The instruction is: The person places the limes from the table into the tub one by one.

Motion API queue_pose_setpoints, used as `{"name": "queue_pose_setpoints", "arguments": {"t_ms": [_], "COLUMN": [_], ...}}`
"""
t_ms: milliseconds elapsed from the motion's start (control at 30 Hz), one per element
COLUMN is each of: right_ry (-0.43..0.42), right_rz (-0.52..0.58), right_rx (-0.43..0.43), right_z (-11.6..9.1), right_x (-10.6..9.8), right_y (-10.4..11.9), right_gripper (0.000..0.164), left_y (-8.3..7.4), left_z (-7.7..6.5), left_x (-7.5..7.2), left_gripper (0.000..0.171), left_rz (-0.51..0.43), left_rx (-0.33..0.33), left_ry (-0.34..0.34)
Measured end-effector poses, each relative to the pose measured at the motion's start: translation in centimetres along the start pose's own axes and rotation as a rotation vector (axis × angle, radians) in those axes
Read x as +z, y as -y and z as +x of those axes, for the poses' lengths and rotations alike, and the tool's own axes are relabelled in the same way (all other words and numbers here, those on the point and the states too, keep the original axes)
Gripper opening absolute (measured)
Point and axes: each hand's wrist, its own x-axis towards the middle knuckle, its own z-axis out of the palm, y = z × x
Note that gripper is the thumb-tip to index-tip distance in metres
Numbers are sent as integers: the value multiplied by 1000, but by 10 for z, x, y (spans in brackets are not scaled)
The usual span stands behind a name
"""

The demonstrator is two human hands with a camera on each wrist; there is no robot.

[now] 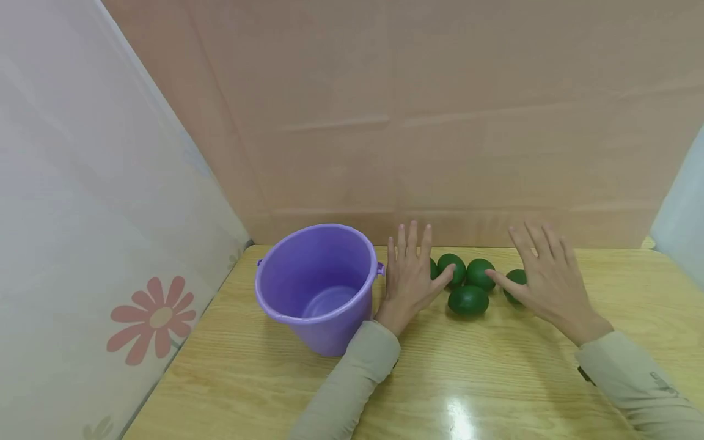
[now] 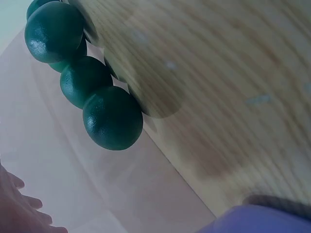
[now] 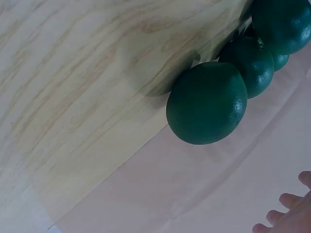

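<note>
Several smooth, dark green round fruits sit in a loose group on the wooden table; the front one lies between my two hands. My left hand is held with fingers straight just right of a purple bucket, partly covering the leftmost fruit. My right hand, fingers spread, hovers by the rightmost fruit and hides part of it. Both wrist views show fingertips apart from the fruits, and neither hand holds anything. The bucket stands upright with its inside visible and no fruit in it.
The wooden table ends at a tan backdrop behind the fruits. On the left hangs a white sheet with a pink flower print. Another pale sheet borders the right side.
</note>
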Motion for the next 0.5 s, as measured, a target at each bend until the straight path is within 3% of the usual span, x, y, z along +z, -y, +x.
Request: {"name": "queue_pose_setpoints", "arguments": {"t_ms": [167,500], "right_ry": [-8,-29], "right_rz": [14,60], "right_rx": [-29,-55], "right_z": [-1,-3], "right_x": [2,3], "right_y": [1,4], "right_gripper": [90,93], "left_y": [-1,-4], "left_z": [0,-3], "left_x": [-3,-13], "left_gripper": [86,85], "left_rz": [2,-18], "left_rx": [5,51], "left_ry": [15,-33]}}
